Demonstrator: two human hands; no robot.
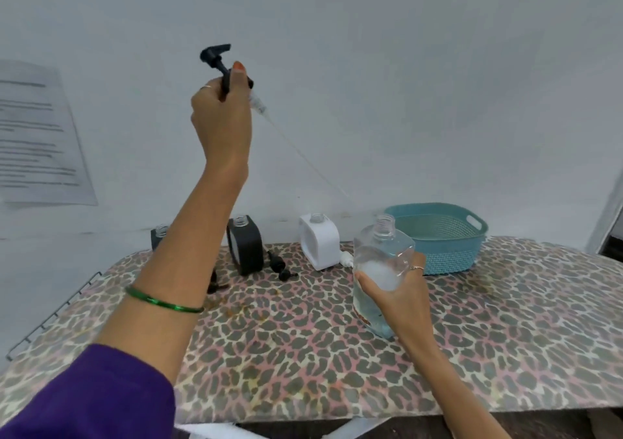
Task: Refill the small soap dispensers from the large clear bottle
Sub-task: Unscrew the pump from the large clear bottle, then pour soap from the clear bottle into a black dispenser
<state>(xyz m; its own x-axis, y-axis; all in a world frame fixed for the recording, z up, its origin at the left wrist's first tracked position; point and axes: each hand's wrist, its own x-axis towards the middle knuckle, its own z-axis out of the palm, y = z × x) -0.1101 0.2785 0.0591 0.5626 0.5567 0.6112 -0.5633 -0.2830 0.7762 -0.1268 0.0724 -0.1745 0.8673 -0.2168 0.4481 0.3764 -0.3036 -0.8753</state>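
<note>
My left hand [220, 119] is raised high and grips a black pump head [215, 58] whose thin clear tube [303, 155] slants down to the right. My right hand [399, 292] holds the large clear bottle [381, 263], uncapped and holding pale blue liquid, above the table. Three small dispensers stand uncapped at the back: a white one [320, 241], a black one [245, 246], and a dark one [159, 234] partly hidden behind my left arm.
A teal plastic basket [441, 236] sits at the back right of the leopard-print table [303, 337]. Loose black pump parts [281, 266] and a white one [346, 259] lie near the dispensers. A printed sheet [37, 135] hangs on the left wall.
</note>
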